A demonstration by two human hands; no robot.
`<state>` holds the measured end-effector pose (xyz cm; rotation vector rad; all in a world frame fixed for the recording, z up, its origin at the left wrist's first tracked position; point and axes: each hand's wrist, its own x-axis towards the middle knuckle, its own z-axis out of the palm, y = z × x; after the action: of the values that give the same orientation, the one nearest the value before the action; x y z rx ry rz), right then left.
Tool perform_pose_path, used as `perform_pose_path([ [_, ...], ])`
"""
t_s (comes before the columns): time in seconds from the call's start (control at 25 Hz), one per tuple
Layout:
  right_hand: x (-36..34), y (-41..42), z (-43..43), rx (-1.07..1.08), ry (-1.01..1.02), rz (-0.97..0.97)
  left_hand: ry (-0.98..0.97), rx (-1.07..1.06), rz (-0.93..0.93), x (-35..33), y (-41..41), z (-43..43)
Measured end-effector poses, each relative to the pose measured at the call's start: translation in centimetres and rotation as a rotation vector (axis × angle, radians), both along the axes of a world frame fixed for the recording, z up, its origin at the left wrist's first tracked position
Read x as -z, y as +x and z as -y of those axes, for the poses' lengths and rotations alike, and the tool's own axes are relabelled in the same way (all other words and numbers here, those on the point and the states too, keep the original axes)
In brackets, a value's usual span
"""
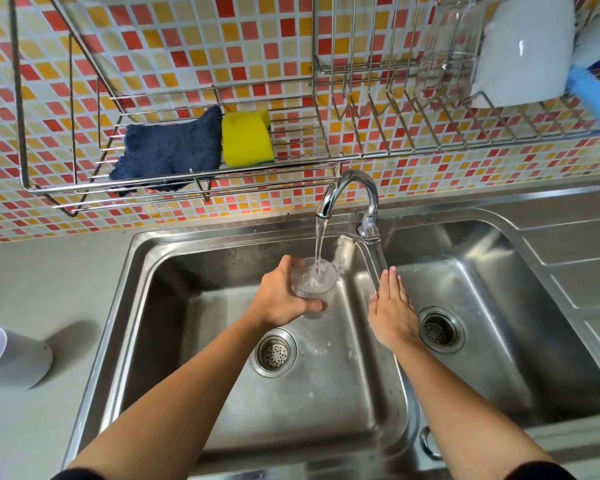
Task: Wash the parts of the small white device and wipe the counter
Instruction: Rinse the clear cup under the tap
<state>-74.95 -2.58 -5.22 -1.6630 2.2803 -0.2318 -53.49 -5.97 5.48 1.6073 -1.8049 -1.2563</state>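
Observation:
My left hand (282, 299) grips a clear plastic cup (315, 282) upright over the left sink basin (222, 393). Water runs from the chrome faucet (350, 194) straight into the cup. My right hand (392, 308) is flat and empty, fingers together, hovering over the divider between the two basins. The white device body (13, 356) lies tilted on the grey counter (45, 282) at the far left. A dark blue cloth (168, 150) and a yellow sponge (246, 138) rest on the wire rack's lower shelf (284, 133) above the sink.
The right basin (499, 323) holds only its drain. A clear glass (447, 50) and a white item (523, 50) stand in the upper dish rack, with a blue object (596, 102) at the right edge. A ribbed drainboard (575, 265) lies to the right.

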Motion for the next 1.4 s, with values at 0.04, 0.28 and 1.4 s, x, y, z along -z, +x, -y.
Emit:
perform_pose_path([
  [0.04,-0.1,-0.1,0.1,0.032,-0.013,0.064,0.001,0.0,0.0,0.1,0.1,0.0],
  [0.28,-2.7,-0.2,4.3,0.116,-0.367,0.257,-0.019,-0.005,-0.009,0.1,0.4,0.2],
  [1.4,1.1,1.6,0.7,-0.149,-0.105,-0.255,-0.12,0.197,0.703,3.4,1.8,-1.5],
])
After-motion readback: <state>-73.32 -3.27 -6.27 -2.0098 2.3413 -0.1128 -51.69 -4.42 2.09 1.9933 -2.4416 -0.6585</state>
